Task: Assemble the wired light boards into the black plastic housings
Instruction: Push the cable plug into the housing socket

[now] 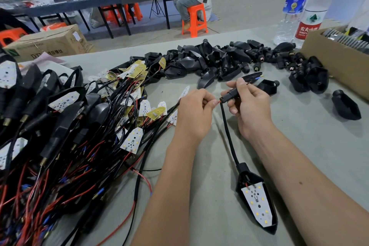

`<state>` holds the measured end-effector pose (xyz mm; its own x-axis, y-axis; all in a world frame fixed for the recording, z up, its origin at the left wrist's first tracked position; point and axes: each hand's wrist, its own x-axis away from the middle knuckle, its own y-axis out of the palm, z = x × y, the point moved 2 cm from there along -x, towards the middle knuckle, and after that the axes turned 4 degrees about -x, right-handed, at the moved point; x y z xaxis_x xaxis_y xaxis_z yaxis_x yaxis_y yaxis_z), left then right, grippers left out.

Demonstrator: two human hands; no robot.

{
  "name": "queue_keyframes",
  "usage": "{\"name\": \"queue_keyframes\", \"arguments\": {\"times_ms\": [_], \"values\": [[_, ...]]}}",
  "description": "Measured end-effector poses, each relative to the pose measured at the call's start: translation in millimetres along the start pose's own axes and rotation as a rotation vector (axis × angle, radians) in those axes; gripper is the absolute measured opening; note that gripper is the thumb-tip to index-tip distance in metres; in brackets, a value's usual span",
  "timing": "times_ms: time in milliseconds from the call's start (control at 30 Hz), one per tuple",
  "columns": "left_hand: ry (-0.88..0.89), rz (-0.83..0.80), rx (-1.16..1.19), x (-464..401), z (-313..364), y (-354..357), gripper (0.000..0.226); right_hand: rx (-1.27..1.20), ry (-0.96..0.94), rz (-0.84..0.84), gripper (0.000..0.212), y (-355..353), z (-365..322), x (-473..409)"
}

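- Head view is showing two bare hands working over a grey bench.
- The right hand is curling its fingers round a small black sleeve at the top end of a black cable; a thin wire tip is sticking out past the fingers.
- The left hand is pinching a thin red wire just beside that sleeve, thumb and forefinger closed on it.
- The cable is running down toward the near edge into a black plastic housing, which is lying on the bench between the two forearms; a white light board is sitting inside it, face up.
- A heap of empty housings is lying across the far part of the bench.
- A tangle of wired boards with red and black leads is spreading on the left side.
- Two water bottles are standing at the far right, near a cardboard box.
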<state>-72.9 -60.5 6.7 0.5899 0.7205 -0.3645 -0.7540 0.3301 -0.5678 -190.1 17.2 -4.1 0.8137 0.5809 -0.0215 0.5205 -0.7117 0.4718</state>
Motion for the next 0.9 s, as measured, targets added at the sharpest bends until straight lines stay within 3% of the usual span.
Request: {"name": "queue_keyframes", "arguments": {"times_ms": [100, 233, 367, 700, 900], "values": [[0.050, -0.009, -0.027, 1.2, 5.8, 5.2, 0.010, -0.011, 0.010, -0.004, 0.033, -1.4, -1.9, -0.2], [-0.040, 0.046, 0.175, 2.7, 5.5, 4.9, 0.010, -0.076, 0.055, -0.006, 0.033, -3.3, -2.8, -0.6], [-0.098, -0.015, 0.345, 1.8, 0.7, -1.3, 0.007, -0.144, 0.083, 0.011, 0.033, -4.1, -1.8, -1.7], [-0.062, 0.017, 0.293, 2.9, -3.7, -7.4, 0.020, -0.009, 0.017, -0.086, 0.029, -1.4, 0.9, -1.7], [-0.082, 0.010, 0.311, -0.6, -8.3, -8.9, 0.016, -0.088, 0.061, -0.096, 0.029, -2.1, 0.5, -1.9]]}}
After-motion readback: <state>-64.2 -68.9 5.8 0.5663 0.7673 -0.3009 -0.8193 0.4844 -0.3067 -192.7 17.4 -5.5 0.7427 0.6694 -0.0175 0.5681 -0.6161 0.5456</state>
